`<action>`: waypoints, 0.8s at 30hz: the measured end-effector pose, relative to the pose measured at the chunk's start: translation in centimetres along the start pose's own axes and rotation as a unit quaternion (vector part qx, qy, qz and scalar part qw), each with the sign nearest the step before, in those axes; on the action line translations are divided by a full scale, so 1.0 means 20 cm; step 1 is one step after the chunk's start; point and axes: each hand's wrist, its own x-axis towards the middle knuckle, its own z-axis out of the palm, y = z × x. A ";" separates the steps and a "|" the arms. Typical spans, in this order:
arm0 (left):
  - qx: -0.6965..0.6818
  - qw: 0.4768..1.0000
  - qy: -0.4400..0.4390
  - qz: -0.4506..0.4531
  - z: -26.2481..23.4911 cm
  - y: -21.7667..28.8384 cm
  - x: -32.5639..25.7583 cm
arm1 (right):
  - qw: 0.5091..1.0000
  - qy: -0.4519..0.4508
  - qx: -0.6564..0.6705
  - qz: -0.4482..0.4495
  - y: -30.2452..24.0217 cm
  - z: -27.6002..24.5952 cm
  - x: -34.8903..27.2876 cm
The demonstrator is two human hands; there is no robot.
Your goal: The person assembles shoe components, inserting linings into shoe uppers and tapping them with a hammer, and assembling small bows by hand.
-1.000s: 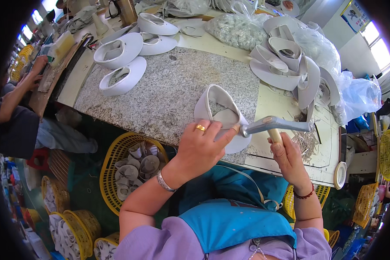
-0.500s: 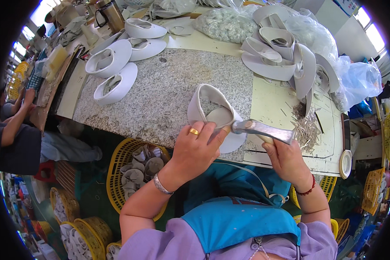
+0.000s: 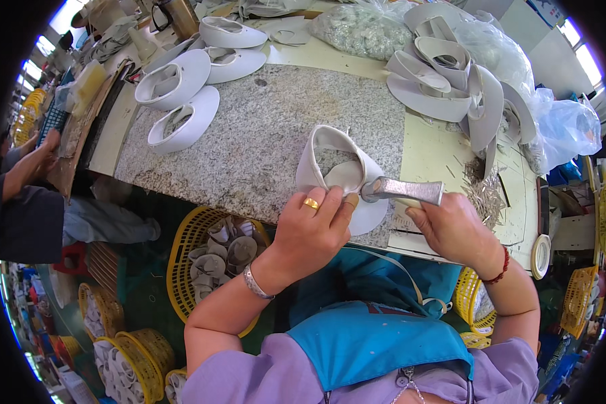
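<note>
A white shoe upper [image 3: 370, 214] stands on the speckled stone slab [image 3: 262, 141] near its front edge, its opening tilted up. My left hand [image 3: 314, 225] is closed on the near side of it, fingertips pinching the edge. In my right hand [image 3: 456, 227], the fingers are wrapped round the handle of a metal hammer [image 3: 411, 191]. One end of the hammer's head rests at or just over the upper's right side, close to my left fingertips. Most of the handle is hidden by my right hand.
Several finished-looking uppers [image 3: 188, 124] lie at the slab's left, and a heap of them [image 3: 427, 101] at its right. Thin slivers [image 3: 486, 202] are piled beside my right hand. A yellow basket [image 3: 175, 269] of pieces stands below the table. Another person's arm [image 3: 30, 165] is at far left.
My right hand has shifted slightly up and right, its forearm swinging outward. The hammer's head still sits at the upper's edge. My left hand keeps its hold. The whole view has shifted a little.
</note>
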 end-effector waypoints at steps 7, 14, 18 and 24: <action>-0.015 0.999 0.032 -0.015 0.01 0.00 -0.02 | 0.997 -0.040 -0.010 -0.063 0.04 -0.07 0.07; -0.036 0.998 0.044 -0.021 0.01 -0.01 -0.04 | 0.991 -0.027 -0.048 -0.120 0.10 -0.04 0.07; -0.039 0.999 0.027 0.003 0.01 -0.03 -0.04 | 0.977 -0.015 -0.101 -0.186 0.09 -0.06 0.11; -0.107 0.993 0.031 -0.028 0.02 -0.03 -0.05 | 0.953 -0.036 -0.160 -0.255 0.08 -0.13 0.20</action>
